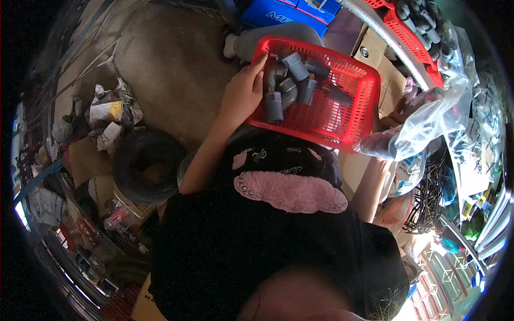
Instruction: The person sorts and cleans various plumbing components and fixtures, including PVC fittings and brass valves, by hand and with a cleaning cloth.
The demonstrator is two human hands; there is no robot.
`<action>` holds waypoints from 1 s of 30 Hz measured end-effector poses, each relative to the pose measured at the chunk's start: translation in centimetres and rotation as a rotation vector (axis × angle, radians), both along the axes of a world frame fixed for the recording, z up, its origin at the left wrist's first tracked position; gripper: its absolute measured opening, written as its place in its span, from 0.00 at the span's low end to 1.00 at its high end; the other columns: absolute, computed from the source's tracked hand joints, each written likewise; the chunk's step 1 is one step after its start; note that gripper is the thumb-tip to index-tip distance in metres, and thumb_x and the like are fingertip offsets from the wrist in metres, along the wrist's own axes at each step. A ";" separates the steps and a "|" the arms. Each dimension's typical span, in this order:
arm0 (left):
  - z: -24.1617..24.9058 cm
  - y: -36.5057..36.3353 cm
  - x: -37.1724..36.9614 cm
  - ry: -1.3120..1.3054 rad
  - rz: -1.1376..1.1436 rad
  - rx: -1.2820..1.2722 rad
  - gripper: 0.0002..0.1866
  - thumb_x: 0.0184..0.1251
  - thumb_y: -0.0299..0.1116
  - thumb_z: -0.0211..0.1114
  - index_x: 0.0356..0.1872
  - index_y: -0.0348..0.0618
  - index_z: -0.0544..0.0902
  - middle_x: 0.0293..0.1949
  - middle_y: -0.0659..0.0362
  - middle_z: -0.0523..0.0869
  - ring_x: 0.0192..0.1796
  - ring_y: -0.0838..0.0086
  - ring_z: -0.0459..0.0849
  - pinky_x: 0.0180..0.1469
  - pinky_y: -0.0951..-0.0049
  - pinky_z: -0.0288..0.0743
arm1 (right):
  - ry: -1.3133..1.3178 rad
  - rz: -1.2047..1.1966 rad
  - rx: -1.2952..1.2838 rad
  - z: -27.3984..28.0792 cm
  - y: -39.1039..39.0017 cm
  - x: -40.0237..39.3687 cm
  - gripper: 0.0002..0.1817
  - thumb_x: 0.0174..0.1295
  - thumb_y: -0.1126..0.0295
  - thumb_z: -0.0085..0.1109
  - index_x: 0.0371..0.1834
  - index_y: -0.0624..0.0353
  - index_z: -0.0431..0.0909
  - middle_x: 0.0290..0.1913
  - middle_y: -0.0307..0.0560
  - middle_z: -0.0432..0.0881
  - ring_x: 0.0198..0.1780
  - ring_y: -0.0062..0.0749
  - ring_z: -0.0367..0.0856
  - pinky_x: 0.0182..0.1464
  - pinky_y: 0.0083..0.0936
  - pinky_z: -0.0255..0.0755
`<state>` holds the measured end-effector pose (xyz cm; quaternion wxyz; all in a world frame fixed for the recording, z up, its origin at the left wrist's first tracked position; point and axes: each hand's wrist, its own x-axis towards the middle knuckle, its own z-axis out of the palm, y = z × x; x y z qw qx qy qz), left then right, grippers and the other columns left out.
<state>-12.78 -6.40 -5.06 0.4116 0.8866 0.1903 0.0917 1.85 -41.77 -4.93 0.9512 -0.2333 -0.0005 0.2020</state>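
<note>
A red plastic basket [350, 140] rests over my lap, tilted a little. Grey plastic pipe fittings [273, 108], several with brass-coloured threaded ends, lie in its left and middle part. My left hand [243, 93] is closed on the basket's left rim, with the fingers at the upper left corner. On the other side, my right hand [395, 119] is by the basket's right edge, closed on a clear plastic bag [428, 125]. The bag covers much of that hand, and something dark shows through its lower end.
A blue box [278, 13] stands at the far side. Another red basket [409, 35] holds dark fittings at upper right. On the left floor lie a coil of black pipe [147, 167] and crumpled paper [110, 115]. Black wire racks [425, 198] stand at right.
</note>
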 end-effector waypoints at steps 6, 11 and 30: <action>-0.7 -1.9 -0.1 -0.080 -0.030 0.063 0.24 0.72 0.34 0.55 0.69 0.56 0.69 0.54 0.42 0.78 0.50 0.44 0.81 0.51 0.52 0.76 | -0.023 -0.182 -0.524 4.5 0.9 0.4 0.30 0.70 0.52 0.55 0.67 0.59 0.67 0.58 0.49 0.78 0.60 0.41 0.77 0.63 0.40 0.72; 1.9 -2.1 1.1 -0.380 0.030 0.530 0.20 0.69 0.35 0.60 0.61 0.50 0.75 0.50 0.47 0.80 0.45 0.52 0.83 0.50 0.58 0.77 | -0.163 -0.246 -0.991 7.5 3.8 -0.4 0.26 0.68 0.64 0.61 0.64 0.68 0.69 0.59 0.51 0.78 0.57 0.34 0.78 0.60 0.32 0.72; 8.8 -6.0 4.8 -0.478 -0.195 0.376 0.17 0.58 0.46 0.70 0.45 0.50 0.85 0.44 0.61 0.81 0.50 0.61 0.74 0.51 0.62 0.67 | -0.090 -0.158 -0.602 3.8 4.2 -3.2 0.37 0.67 0.47 0.57 0.73 0.56 0.61 0.69 0.47 0.68 0.69 0.42 0.66 0.70 0.47 0.60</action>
